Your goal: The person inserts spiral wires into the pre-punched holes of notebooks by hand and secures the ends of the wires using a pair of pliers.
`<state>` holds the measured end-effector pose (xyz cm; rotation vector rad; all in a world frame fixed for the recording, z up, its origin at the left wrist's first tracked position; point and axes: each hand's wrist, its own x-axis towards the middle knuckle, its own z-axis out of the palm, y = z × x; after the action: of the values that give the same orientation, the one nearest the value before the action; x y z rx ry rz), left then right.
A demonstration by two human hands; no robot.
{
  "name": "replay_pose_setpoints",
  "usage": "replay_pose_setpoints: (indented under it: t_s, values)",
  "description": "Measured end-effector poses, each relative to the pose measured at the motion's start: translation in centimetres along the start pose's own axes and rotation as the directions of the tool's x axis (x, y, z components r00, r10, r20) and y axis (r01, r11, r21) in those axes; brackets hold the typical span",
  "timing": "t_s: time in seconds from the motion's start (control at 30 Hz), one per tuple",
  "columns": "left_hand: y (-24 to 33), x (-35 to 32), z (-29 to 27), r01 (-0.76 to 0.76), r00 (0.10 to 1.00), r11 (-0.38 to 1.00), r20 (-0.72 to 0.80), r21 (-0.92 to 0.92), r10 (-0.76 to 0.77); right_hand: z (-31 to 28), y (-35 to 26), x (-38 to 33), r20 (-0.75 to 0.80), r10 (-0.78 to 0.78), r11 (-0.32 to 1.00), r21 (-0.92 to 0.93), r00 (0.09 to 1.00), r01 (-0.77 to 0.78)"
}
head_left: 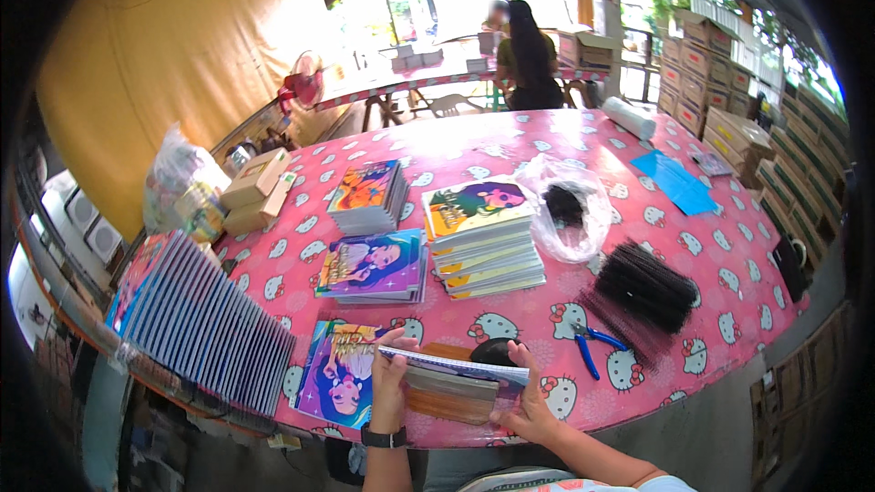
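Note:
My left hand (390,381) and my right hand (530,408) grip a notebook (460,364) by its two ends, its long edge turned up toward me. Below it lies a brown wooden board (437,408) at the table's near edge. Behind the notebook a dark rounded thing (494,352) shows in part. Beside my left hand lies a notebook with a purple illustrated cover (333,383). To the right of my right hand are blue-handled pliers (592,346) and a heap of black binding coils (645,287).
Stacks of illustrated notebooks (483,241) stand mid-table; a long leaning row (205,333) fills the left edge. A plastic bag (583,241) holds black material. Blue sheets (674,182) and a white roll (629,117) lie at the far right. A person (529,59) sits beyond the table.

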<state>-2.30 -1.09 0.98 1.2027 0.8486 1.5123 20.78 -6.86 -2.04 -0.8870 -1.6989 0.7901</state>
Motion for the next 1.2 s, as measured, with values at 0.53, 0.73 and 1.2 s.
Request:
replay_pose_setpoints:
  t_s: [0.53,0.73,1.2]
  values:
    - [0.4,1.8,-0.1,-0.143,0.973,0.990,-0.185,-0.018,0.138,-16.2,8.0,2.0,-0.411,0.186,0.411,-0.792,0.892,-0.451]
    - [0.9,1.8,-1.2,-0.016,0.999,0.992,-0.041,0.122,0.021,-17.4,7.3,2.3,-0.503,0.082,0.580,-0.678,0.860,-0.452]
    - [2.2,-2.5,9.6,-0.431,0.902,0.305,0.394,0.849,0.178,-8.5,-7.8,4.3,0.222,0.258,0.960,-0.168,0.940,-0.223]
